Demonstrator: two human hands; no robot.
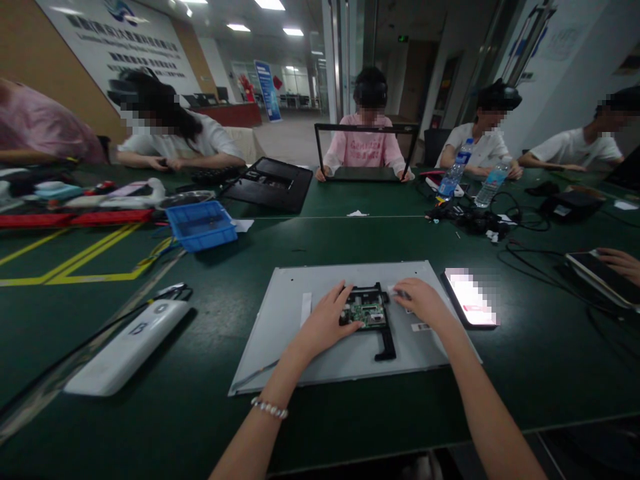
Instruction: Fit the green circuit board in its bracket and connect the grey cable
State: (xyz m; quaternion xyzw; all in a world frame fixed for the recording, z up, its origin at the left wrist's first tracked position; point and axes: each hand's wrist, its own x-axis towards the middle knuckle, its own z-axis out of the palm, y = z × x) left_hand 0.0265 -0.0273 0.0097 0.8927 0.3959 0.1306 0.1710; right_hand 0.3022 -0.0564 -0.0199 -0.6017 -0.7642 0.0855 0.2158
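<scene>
Grey rectangular panel (280, 333) lying flat on the dark green worktop (370, 433), taken here as the landmark. On the middle of the panel, slightly toward its far side, rests a green circuit board (369, 316) set in a black plastic frame (385, 343), one hooked arm of which points toward the panel's near edge. Left hand (327, 317): reaches over the panel's left half; the fingers are bent and moderately parted around the left end of the circuit board, the forefinger at its far side and the thumb on its near edge, and have hold of it. A beaded bracelet (270, 408) circles this wrist, near the panel's near edge. Right hand (417, 300): above the panel's right half, just beside the black plastic frame; the fingers are curled almost together, and whether they pinch something small cannot be told. A barcode label (421, 327) is stuck to the panel below this hand. Just right of the panel lies a smartphone (470, 300) with a lit screen; to the panel's left, a white power bank (130, 347) marked 13. Beyond the panel's far left corner sits a blue plastic tray (207, 239), with a black laptop casing (270, 183) farther off. Directly across from the panel, a person in pink (367, 148) holds a black screen bezel (370, 175) upright. Beyond the panel's far right corner stand two plastic bottles (455, 172) near tangled black cables (470, 217).
</scene>
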